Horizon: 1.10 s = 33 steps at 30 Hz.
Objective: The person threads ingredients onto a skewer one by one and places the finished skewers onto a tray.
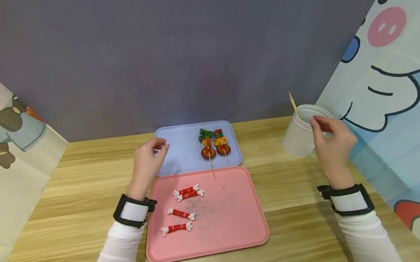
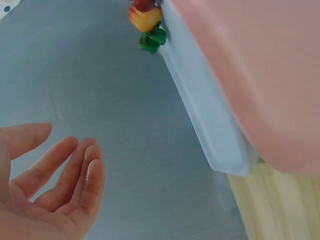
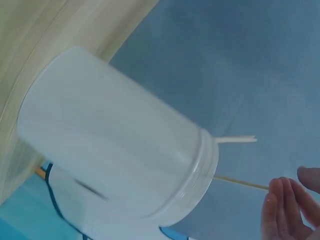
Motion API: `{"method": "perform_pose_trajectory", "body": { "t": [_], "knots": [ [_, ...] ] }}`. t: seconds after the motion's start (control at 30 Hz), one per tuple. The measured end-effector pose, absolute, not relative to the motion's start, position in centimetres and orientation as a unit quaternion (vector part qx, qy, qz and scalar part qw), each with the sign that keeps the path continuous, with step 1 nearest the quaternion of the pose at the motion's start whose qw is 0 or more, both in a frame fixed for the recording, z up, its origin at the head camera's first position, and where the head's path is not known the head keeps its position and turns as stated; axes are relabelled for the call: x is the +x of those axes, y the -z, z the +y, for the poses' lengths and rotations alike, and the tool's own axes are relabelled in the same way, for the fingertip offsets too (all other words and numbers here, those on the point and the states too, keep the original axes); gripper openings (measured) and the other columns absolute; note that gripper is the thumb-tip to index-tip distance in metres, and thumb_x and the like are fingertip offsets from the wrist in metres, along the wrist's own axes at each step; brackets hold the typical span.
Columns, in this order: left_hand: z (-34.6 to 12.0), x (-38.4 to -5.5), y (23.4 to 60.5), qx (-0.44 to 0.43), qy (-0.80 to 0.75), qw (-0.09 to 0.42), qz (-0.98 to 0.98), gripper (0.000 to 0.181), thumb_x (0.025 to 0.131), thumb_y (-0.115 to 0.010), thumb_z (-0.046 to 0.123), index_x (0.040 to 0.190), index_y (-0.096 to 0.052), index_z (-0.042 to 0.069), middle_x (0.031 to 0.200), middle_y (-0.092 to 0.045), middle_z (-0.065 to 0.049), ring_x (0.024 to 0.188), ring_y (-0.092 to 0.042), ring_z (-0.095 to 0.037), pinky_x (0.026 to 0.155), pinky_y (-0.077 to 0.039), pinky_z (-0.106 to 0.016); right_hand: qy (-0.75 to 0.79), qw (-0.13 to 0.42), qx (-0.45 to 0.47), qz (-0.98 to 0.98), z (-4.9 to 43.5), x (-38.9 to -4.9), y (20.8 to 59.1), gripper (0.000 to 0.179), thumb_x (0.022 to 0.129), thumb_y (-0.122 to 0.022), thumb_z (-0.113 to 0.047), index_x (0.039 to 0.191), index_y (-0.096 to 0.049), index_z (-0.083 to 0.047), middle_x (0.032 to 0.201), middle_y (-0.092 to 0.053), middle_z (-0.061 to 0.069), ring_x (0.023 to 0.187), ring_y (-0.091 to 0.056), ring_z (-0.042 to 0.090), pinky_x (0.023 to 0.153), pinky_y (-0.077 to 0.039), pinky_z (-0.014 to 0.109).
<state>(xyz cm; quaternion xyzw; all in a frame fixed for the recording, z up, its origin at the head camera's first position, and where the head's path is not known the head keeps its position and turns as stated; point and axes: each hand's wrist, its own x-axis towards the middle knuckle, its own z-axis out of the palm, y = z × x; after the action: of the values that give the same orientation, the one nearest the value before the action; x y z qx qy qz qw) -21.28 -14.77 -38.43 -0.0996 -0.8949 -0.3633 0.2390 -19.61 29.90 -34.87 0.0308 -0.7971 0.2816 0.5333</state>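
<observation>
At the right, my right hand (image 1: 333, 139) is over the rim of a white plastic bucket (image 1: 298, 139). Its fingertips pinch one thin bamboo skewer (image 3: 242, 182) whose lower part is hidden inside. Other sticks (image 1: 293, 104) lean out over the bucket's far left rim. My left hand (image 1: 149, 158) hovers by the left edge of the blue tray (image 1: 178, 143), holding nothing, its fingers loosely bent. On that tray lie two toy food skewers, a left one (image 1: 207, 143) with green, orange and brown pieces and a right one (image 1: 221, 142) with red, yellow and brown pieces.
A pink tray (image 1: 234, 225) lies in front of the blue one. On its left half are several red pieces with white knobbed ends (image 1: 179, 214). A grey wall (image 1: 177, 61) stands behind the wooden table (image 1: 81, 207); cartoon-printed panels (image 1: 410, 94) flank it.
</observation>
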Motion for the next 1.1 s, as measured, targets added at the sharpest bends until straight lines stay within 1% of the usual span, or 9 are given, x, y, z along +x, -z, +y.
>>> {"method": "perform_pose_trajectory", "body": {
  "t": [0.13, 0.33, 0.43, 0.53, 0.67, 0.8, 0.87, 1.03, 1.1],
  "knots": [
    [-14.3, -21.5, 38.1, -0.102, 0.369, 0.242, -0.892, 0.024, 0.086, -0.062, 0.023, 0.098, -0.068, 0.003, 0.091, -0.068, -0.014, 0.080, -0.061, -0.025, 0.072, -0.053, -0.045, -0.276, 0.548, 0.011, -0.790, 30.6, -19.5, 34.8, 0.025, 0.081, -0.068, -0.026, 0.089, -0.074, -0.003, 0.082, -0.071, 0.015, 0.067, -0.063, 0.032, 0.070, -0.036, 0.003],
    [-13.7, -21.8, 37.8, -0.104, 0.377, 0.236, -0.890, 0.025, 0.087, -0.061, 0.023, 0.099, -0.068, 0.003, 0.092, -0.069, -0.014, 0.081, -0.061, -0.025, 0.073, -0.053, -0.044, -0.282, 0.567, -0.013, -0.774, 30.8, -19.3, 34.5, 0.026, 0.080, -0.070, -0.024, 0.083, -0.073, 0.001, 0.079, -0.070, 0.018, 0.066, -0.061, 0.033, 0.070, -0.037, 0.004],
    [-13.5, -22.0, 37.8, -0.110, 0.377, 0.237, -0.889, 0.025, 0.087, -0.061, 0.023, 0.098, -0.068, 0.002, 0.092, -0.068, -0.014, 0.080, -0.061, -0.024, 0.073, -0.053, -0.043, -0.280, 0.577, -0.029, -0.767, 30.6, -19.2, 34.4, 0.028, 0.079, -0.070, -0.024, 0.083, -0.071, 0.004, 0.080, -0.070, 0.019, 0.066, -0.062, 0.034, 0.071, -0.039, 0.004],
    [-13.4, -22.1, 37.8, -0.114, 0.375, 0.239, -0.889, 0.023, 0.086, -0.062, 0.022, 0.097, -0.068, 0.002, 0.091, -0.068, -0.013, 0.080, -0.061, -0.024, 0.072, -0.053, -0.042, -0.279, 0.575, -0.051, -0.768, 30.8, -19.3, 34.7, 0.031, 0.078, -0.071, -0.027, 0.086, -0.071, 0.003, 0.081, -0.070, 0.017, 0.066, -0.062, 0.033, 0.070, -0.039, 0.003],
    [-13.3, -22.1, 37.9, -0.118, 0.374, 0.242, -0.888, 0.022, 0.087, -0.061, 0.021, 0.096, -0.068, 0.002, 0.090, -0.068, -0.014, 0.079, -0.061, -0.024, 0.071, -0.054, -0.043, -0.278, 0.555, -0.068, -0.781, 31.3, -19.6, 35.5, 0.034, 0.078, -0.071, -0.032, 0.091, -0.071, -0.001, 0.085, -0.071, 0.013, 0.069, -0.064, 0.029, 0.069, -0.038, 0.003],
    [-13.3, -22.0, 38.0, -0.119, 0.378, 0.242, -0.886, 0.021, 0.087, -0.061, 0.020, 0.095, -0.068, 0.001, 0.090, -0.069, -0.015, 0.079, -0.062, -0.025, 0.070, -0.054, -0.043, -0.280, 0.543, -0.062, -0.789, 31.8, -20.0, 36.0, 0.031, 0.081, -0.067, -0.033, 0.092, -0.073, -0.005, 0.085, -0.071, 0.011, 0.070, -0.063, 0.025, 0.069, -0.037, 0.004],
    [-13.3, -22.0, 38.0, -0.118, 0.379, 0.239, -0.886, 0.022, 0.086, -0.062, 0.020, 0.095, -0.068, 0.001, 0.090, -0.069, -0.015, 0.079, -0.062, -0.024, 0.070, -0.054, -0.043, -0.282, 0.542, -0.064, -0.789, 31.9, -20.1, 36.1, 0.029, 0.083, -0.066, -0.034, 0.091, -0.074, -0.007, 0.084, -0.071, 0.010, 0.071, -0.063, 0.020, 0.068, -0.037, 0.004],
    [-13.3, -21.9, 38.0, -0.114, 0.377, 0.234, -0.889, 0.024, 0.087, -0.062, 0.022, 0.097, -0.068, 0.000, 0.091, -0.069, -0.015, 0.079, -0.061, -0.024, 0.071, -0.054, -0.043, -0.280, 0.541, -0.069, -0.790, 32.0, -20.1, 35.9, 0.029, 0.084, -0.064, -0.033, 0.090, -0.074, -0.007, 0.083, -0.071, 0.011, 0.071, -0.058, 0.002, 0.069, -0.037, 0.006],
    [-13.3, -21.9, 37.9, -0.110, 0.375, 0.233, -0.891, 0.024, 0.087, -0.061, 0.022, 0.097, -0.068, 0.001, 0.091, -0.069, -0.014, 0.079, -0.061, -0.024, 0.071, -0.054, -0.042, -0.281, 0.541, -0.066, -0.790, 31.9, -20.0, 35.7, 0.030, 0.084, -0.065, -0.033, 0.090, -0.075, -0.006, 0.082, -0.071, 0.011, 0.071, -0.060, 0.006, 0.069, -0.037, 0.006]
  ]
}}
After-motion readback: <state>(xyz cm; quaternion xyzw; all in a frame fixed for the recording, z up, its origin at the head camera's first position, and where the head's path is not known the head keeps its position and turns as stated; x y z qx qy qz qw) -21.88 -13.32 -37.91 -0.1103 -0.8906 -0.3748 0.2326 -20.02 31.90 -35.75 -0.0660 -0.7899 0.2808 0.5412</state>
